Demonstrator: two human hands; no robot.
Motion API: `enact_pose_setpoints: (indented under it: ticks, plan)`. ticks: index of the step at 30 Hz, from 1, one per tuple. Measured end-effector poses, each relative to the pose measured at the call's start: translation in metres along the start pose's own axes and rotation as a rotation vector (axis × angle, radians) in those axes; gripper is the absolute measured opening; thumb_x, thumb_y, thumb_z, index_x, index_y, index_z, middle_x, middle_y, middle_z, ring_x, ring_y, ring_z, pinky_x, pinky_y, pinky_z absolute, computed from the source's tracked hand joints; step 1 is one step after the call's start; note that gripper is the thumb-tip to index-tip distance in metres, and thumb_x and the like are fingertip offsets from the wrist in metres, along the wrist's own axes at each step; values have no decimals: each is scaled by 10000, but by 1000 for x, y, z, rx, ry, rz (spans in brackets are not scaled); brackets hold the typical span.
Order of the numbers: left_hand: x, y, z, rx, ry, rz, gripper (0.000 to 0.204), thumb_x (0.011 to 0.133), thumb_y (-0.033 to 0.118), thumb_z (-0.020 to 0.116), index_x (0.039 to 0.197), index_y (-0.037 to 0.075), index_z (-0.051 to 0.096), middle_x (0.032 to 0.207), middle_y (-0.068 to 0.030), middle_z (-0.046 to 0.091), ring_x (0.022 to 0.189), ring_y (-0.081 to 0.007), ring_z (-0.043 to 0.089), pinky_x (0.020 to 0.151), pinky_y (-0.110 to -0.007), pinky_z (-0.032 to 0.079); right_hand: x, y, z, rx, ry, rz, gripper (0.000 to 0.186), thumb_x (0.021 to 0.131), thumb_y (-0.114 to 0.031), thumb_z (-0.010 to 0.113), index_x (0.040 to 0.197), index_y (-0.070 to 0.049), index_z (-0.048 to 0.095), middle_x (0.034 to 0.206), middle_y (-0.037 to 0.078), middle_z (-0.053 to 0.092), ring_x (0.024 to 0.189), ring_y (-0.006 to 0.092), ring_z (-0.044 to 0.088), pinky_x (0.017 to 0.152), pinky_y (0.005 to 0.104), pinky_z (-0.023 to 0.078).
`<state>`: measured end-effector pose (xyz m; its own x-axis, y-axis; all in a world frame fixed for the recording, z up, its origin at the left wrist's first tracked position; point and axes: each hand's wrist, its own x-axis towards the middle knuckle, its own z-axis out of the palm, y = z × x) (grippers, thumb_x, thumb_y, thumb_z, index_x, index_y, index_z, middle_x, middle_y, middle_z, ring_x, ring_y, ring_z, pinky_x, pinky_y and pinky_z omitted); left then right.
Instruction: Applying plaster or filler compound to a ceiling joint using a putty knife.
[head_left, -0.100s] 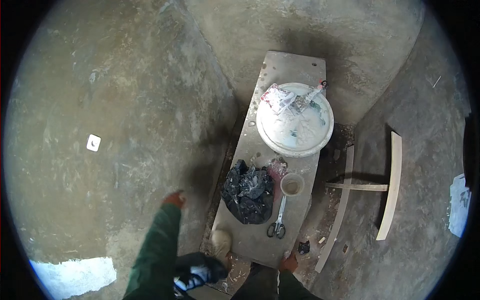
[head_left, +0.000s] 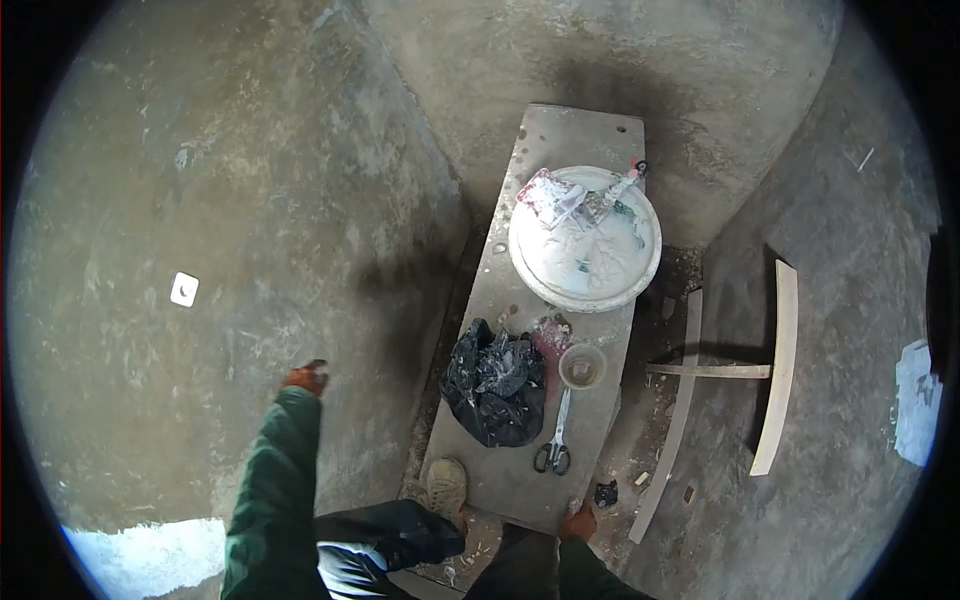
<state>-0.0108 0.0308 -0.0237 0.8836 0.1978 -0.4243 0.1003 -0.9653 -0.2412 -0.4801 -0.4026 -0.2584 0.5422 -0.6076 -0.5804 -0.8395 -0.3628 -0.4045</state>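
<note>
A long grey board (head_left: 500, 490). On its far half, a round white basin (head_left: 590, 303); on its near half, a black plastic bag (head_left: 497, 390), scissors (head_left: 561, 430) and a cup (head_left: 583, 368). Left of the board hangs the left hand (head_left: 307, 378); at its near right corner, the right hand (head_left: 578, 522). Whether either is open or closed, I cannot tell.

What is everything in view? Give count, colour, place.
Table: one, grey, centre.
Round tub: one, white, on table.
Packet: one, reddish-white, on tub.
Tool: one, whitish, on tub.
Bag: one, black, on table.
Cup: one, greyish, by bag.
Scissors: one, silver-black, by cup.
Wooden strips: three, pale brown, right of table.
Scrap: one, black, beside table.
Walls: several, greyish, around.
Wall plate: one, white, left side.
Patches: two, whitish, outer edges.
Shoe: one, tan, by table.
Left hand: one, green sleeve, left.
Right hand: one, dark sleeve, table corner.
</note>
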Motion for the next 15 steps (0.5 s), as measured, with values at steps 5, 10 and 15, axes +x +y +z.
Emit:
enact_pose_setpoints:
  ticks: [5, 10, 15]
  plan:
    - [12, -117, -33, -297, 240, 134, 379, 924, 283, 642, 1299, 226, 657, 941, -175, 752, 892, -327, 736, 831, -404, 584, -8, -27, 26, 71, 104, -36, 504, 892, -393, 579, 1296, -93, 603, 1208, 223, 671, 1034, 448, 653, 884, 576, 497]
    - [-31, -64, 11, -212, -21, 219, 428, 918, 332, 690, 1324, 205, 642, 1020, -178, 746, 968, -344, 720, 862, -412, 567, -10, -34, -5, 40, 110, -62, 565, 981, -437, 493, 1347, -14, 566, 1140, 267, 689, 1021, 464, 661, 878, 555, 502]
    - [-40, 40, 9, -394, -134, 478, 563, 920, 417, 705, 1417, 192, 569, 1200, -183, 698, 1082, -322, 694, 912, -430, 571, -7, -35, 0, 55, 163, -32, 484, 910, -376, 591, 1315, -112, 604, 1152, 205, 698, 981, 454, 674, 842, 555, 519]
